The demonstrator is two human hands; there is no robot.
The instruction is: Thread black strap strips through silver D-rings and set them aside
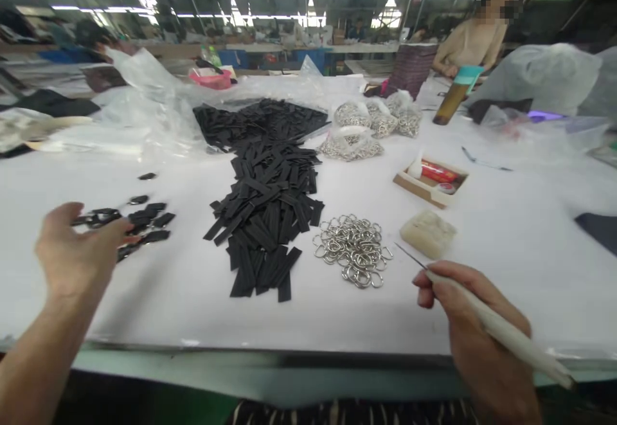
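Observation:
My left hand (77,254) is at the left of the table, thumb and fingers apart, beside a loose group of small folded black tabs (139,219) with bits of metal showing. Nothing is visibly held in it; part of the group is hidden behind the hand. My right hand (475,316) is wrapped round an awl (501,325) with a thick pale handle, its thin metal tip pointing up and left. Just beyond that tip lie a heap of silver D-rings (354,248) and a pale yellowish block (428,233). Flat black strips (270,200) form a long pile in the middle.
Clear bags of metal rings (351,143) stand behind the heap. A small box (429,187) holds a red tube. Farther back are a bottle with a teal lid (457,94), plastic bags (159,103) and a person (475,39) across the table.

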